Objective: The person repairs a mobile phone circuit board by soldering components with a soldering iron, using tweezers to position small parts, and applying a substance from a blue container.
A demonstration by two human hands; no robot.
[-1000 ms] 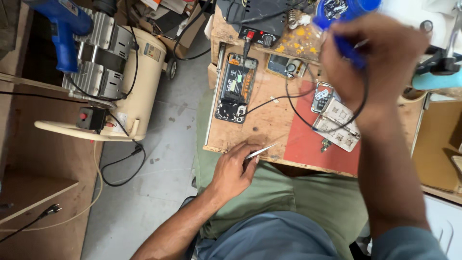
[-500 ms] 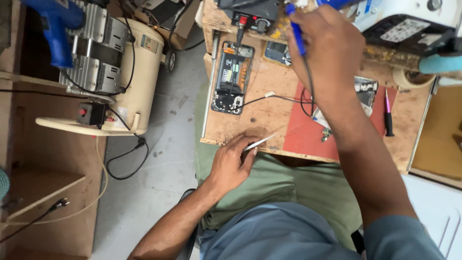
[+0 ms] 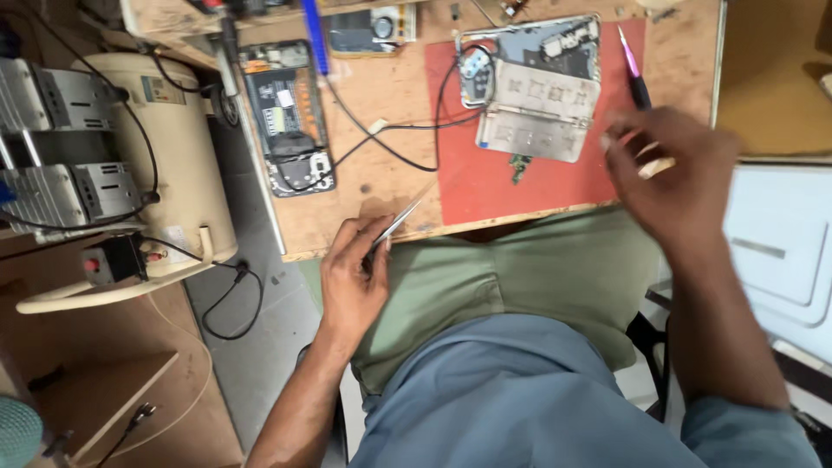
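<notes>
- Tweezers [image 3: 400, 218] pinched in left hand [image 3: 354, 279], fingers closed around them at worktop [image 3: 381, 186] edge, tips aimed toward red mat [image 3: 537, 186].
- Right hand [image 3: 672, 178], blurred, over mat's right edge, fingers curled on small pale object [image 3: 656, 168].
- Opened phone [image 3: 539, 91] lying on mat; pink-tipped tool [image 3: 634, 74] beside.

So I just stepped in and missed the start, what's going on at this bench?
A person sits at a wooden bench doing phone repair. The left hand holds tweezers at the bench's near edge. The right hand hovers, blurred, over the edge of the red mat, beside an opened phone lying on it; whether it holds anything is unclear. A second opened phone lies to the left, with a black cable running between them.
</notes>
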